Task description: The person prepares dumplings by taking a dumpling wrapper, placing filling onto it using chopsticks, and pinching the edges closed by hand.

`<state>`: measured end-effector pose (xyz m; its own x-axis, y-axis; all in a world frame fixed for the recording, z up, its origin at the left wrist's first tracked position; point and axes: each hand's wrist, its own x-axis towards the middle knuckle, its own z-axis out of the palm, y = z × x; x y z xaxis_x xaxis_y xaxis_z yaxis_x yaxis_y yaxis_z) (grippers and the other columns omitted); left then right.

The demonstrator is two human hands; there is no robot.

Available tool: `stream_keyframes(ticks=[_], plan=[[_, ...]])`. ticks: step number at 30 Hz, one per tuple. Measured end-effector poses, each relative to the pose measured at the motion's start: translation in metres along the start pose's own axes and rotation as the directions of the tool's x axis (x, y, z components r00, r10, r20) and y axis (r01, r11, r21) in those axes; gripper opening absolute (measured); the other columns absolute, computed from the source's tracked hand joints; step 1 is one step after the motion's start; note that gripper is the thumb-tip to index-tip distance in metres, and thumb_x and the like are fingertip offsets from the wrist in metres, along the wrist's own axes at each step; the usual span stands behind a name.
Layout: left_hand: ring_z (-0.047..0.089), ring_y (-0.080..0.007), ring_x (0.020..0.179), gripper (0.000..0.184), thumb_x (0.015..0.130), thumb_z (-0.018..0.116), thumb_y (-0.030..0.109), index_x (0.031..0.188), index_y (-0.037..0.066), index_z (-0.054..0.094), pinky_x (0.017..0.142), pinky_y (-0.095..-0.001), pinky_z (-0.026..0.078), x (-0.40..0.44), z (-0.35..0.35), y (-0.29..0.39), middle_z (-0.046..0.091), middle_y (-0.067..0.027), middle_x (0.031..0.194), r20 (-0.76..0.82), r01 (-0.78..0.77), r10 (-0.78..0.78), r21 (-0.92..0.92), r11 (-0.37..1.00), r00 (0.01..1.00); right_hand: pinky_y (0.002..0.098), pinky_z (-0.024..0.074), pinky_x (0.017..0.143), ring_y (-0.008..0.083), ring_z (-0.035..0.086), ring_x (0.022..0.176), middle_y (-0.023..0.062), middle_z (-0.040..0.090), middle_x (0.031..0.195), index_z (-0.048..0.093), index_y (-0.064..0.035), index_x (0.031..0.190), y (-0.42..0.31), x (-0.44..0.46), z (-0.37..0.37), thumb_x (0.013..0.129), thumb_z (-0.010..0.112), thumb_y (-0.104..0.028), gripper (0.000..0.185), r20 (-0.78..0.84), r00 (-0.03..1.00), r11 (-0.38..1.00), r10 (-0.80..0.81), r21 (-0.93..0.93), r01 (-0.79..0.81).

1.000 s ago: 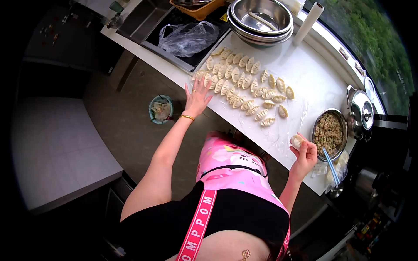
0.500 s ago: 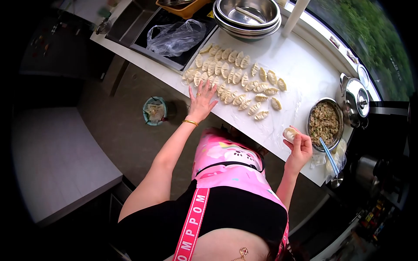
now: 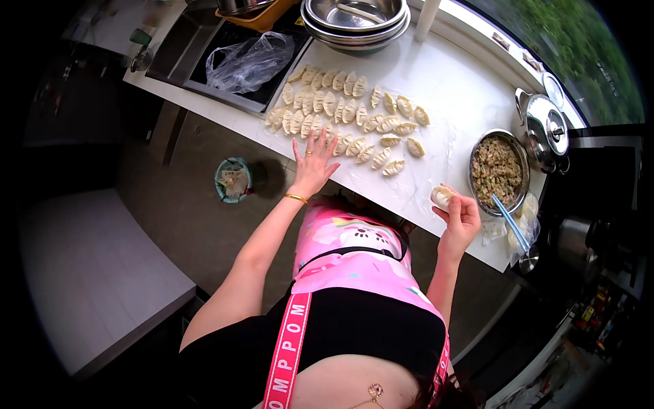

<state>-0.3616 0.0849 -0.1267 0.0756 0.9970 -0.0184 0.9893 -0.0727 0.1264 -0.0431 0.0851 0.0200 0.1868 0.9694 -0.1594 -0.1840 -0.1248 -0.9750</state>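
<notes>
A white surface (image 3: 470, 102) stretched beyond both grips, its near edge running slantwise beneath them. Rows of pleated dumplings (image 3: 350, 111) lay on it, starting just past the left grip's fingertips and spreading toward the right grip. Farther beyond, well apart from either grip, stood stacked steel bowls (image 3: 360, 35). A lidded metal pot (image 3: 545, 129) sat to the far right of the right grip, and nearer that grip, just to its right, was a steel bowl (image 3: 472, 178) of chopped filling (image 3: 496, 163).

The left grip (image 3: 313, 170) was released, its fingers spread over the edge of the surface toward the closest row; whether the fingertips touched a dumpling could not be told. The right grip (image 3: 460, 225) was pinching between thumb and fingers, above the surface.

Blue chopsticks (image 3: 511, 223) leaned out of the filling bowl, right of the right grip. Smallest was the single dumpling (image 3: 442, 198) held at the right grip's fingertips, apart from the rows. The step in hand seemed to be finishing or placing this one; the next move probably called for a light hold that would not crush the soft dough.
</notes>
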Motion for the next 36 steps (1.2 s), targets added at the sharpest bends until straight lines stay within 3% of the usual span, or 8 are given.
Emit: stream_keyframes(ticks=[5,13,16,18,19,21,24,36], plan=[[0.005,-0.0293,0.148,0.074,0.089,0.057,0.045,0.152,0.028,0.023,0.109,-0.0683,0.000,0.006,-0.006,0.028,0.010,-0.0052,0.160,-0.027,-0.126,0.124,-0.061,0.990,0.992,0.0320,0.0614,0.069,0.0226,0.069,0.090,0.0218,0.066,0.106,0.057,0.0031,0.095,0.004,-0.001,-0.005,0.096,0.056,-0.011,0.014,-0.009,1.000,1.000,0.008,0.026,-0.008],[0.002,-0.0297,0.148,0.074,0.089,0.057,0.045,0.152,0.026,0.023,0.109,-0.0684,-0.002,0.001,0.005,0.041,0.009,-0.0053,0.160,-0.022,-0.104,0.103,-0.055,0.993,0.994,0.0317,0.0614,0.069,0.0220,0.069,0.090,0.0211,0.067,0.106,0.057,0.0028,0.095,0.001,-0.002,-0.005,0.096,0.056,-0.011,0.014,-0.022,1.000,0.999,0.005,0.041,-0.004],[0.012,-0.0315,0.146,0.067,0.092,0.056,0.041,0.150,0.020,0.030,0.113,-0.0607,0.008,0.012,-0.032,0.067,0.018,-0.0107,0.158,-0.069,-0.036,0.026,-0.149,0.988,0.997,0.0316,0.0614,0.069,0.0218,0.069,0.089,0.0211,0.067,0.105,0.057,0.0028,0.095,-0.002,-0.001,-0.002,0.096,0.056,-0.011,0.014,-0.019,1.000,0.996,0.018,0.082,-0.017],[0.044,-0.0288,0.131,0.053,0.095,0.055,0.032,0.144,0.014,0.042,0.105,-0.0461,0.036,0.023,-0.060,0.092,0.040,-0.0158,0.147,-0.182,-0.182,0.070,-0.734,0.654,0.981,0.0315,0.0614,0.068,0.0218,0.069,0.089,0.0213,0.067,0.105,0.058,0.0029,0.095,-0.005,-0.001,0.002,0.096,0.056,-0.011,0.014,0.009,0.999,0.991,0.034,0.130,-0.035],[0.044,-0.0288,0.131,0.053,0.095,0.055,0.032,0.144,0.014,0.042,0.105,-0.0461,0.036,0.026,-0.079,0.106,0.040,-0.0158,0.147,-0.186,-0.189,0.074,-0.741,0.644,0.980,0.0315,0.0614,0.068,0.0218,0.069,0.089,0.0213,0.067,0.105,0.058,0.0029,0.095,-0.007,0.000,0.005,0.096,0.056,-0.011,0.014,0.002,1.000,0.992,0.028,0.120,-0.028],[0.063,-0.0192,0.101,0.039,0.095,0.057,0.027,0.129,0.008,0.057,0.080,-0.0292,0.051,0.030,-0.117,0.135,0.060,-0.0130,0.123,0.003,-0.030,0.174,-0.982,0.188,0.985,0.0312,0.0614,0.069,0.0220,0.069,0.089,0.0214,0.067,0.105,0.058,0.0030,0.095,-0.014,0.001,0.013,0.096,0.056,-0.011,0.014,0.048,0.999,0.992,-0.008,0.129,0.002],[0.065,-0.0120,0.087,0.020,0.090,0.064,0.013,0.106,0.000,0.066,0.067,-0.0242,0.052,0.038,-0.147,0.159,0.066,-0.0057,0.103,-0.147,-0.183,0.156,-0.951,0.248,0.977,0.0306,0.0615,0.069,0.0231,0.068,0.092,0.0222,0.064,0.110,0.058,0.0040,0.097,-0.018,0.000,0.020,0.096,0.057,-0.010,0.014,0.075,0.995,0.991,-0.072,0.119,0.062],[0.067,-0.0127,0.080,0.014,0.085,0.068,0.006,0.098,0.001,0.065,0.064,-0.0233,0.054,0.040,-0.148,0.168,0.067,-0.0080,0.089,-0.151,-0.178,0.133,-0.958,0.224,0.979,0.0286,0.0606,0.070,0.0199,0.067,0.090,0.0182,0.062,0.116,0.062,0.0053,0.096,-0.019,-0.001,0.025,0.093,0.059,-0.004,0.010,0.109,0.990,0.994,-0.092,-0.043,0.098]])
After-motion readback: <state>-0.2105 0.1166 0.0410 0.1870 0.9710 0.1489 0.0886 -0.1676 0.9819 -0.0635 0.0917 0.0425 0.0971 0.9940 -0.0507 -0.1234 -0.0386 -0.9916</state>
